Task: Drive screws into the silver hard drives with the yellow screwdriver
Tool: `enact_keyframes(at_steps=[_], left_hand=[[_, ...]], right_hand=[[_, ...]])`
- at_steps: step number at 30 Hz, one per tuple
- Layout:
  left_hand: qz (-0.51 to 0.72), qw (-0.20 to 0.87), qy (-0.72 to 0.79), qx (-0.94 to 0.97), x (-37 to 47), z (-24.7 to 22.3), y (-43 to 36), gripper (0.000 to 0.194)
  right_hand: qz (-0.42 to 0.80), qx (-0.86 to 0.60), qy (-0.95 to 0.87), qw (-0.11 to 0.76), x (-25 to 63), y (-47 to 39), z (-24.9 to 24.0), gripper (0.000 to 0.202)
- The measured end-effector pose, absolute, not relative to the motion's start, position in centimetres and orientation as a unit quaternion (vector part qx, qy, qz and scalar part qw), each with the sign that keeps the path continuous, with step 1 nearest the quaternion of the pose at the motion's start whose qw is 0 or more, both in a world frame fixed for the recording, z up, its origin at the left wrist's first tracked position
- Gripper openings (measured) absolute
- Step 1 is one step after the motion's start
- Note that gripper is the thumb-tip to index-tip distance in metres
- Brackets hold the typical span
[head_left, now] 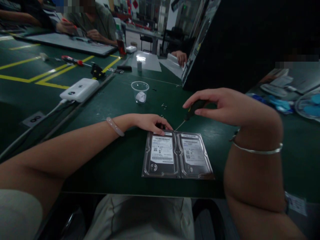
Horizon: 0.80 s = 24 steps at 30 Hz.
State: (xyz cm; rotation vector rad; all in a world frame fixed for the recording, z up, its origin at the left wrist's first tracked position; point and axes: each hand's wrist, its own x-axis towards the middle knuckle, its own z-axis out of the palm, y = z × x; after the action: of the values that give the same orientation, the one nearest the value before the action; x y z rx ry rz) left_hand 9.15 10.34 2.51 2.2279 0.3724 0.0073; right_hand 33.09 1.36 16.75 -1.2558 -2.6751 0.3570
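Observation:
Two hard drives lie side by side on the green table, the left drive (162,153) touching the right drive (193,155). My left hand (153,123) rests at the top edge of the left drive, thumb on its label and the other fingers curled behind that edge. In my right hand (212,103) is a dark-handled screwdriver (193,109), gripped between thumb and fingers. Its thin shaft slants down to the left, with the tip at the top edge where the drives meet. Several tiny screws (164,106) lie just beyond my left hand.
A clear plastic cup (140,91) holding something white stands beyond the drives. At the left is a white power box (80,90) with a cable. A large black panel (240,46) rises at the back right. Other people's hands show across the table.

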Motion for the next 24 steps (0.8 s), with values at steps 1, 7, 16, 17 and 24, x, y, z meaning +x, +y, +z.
enact_keyframes(at_steps=[1,7,16,17,24], left_hand=[[0.005,0.43,0.146,0.891,9.2,2.5,10.4,0.052],[0.009,0.433,0.141,0.89,9.3,2.6,10.3,0.048],[0.011,0.423,0.146,0.894,9.3,2.5,10.2,0.049],[0.01,0.424,0.147,0.893,9.3,2.6,10.2,0.049],[0.01,0.431,0.141,0.891,9.3,2.6,10.2,0.047]], right_hand=[[0.118,-0.425,-0.892,0.103,32.6,1.4,16.6,0.028],[-0.004,-0.516,-0.84,0.166,29.3,2.0,14.8,0.029],[-0.051,-0.588,-0.798,0.125,30.6,2.9,14.6,0.031],[-0.042,-0.578,-0.805,0.128,30.5,2.8,14.6,0.028],[0.062,-0.466,-0.876,0.108,29.8,1.1,15.4,0.023]])
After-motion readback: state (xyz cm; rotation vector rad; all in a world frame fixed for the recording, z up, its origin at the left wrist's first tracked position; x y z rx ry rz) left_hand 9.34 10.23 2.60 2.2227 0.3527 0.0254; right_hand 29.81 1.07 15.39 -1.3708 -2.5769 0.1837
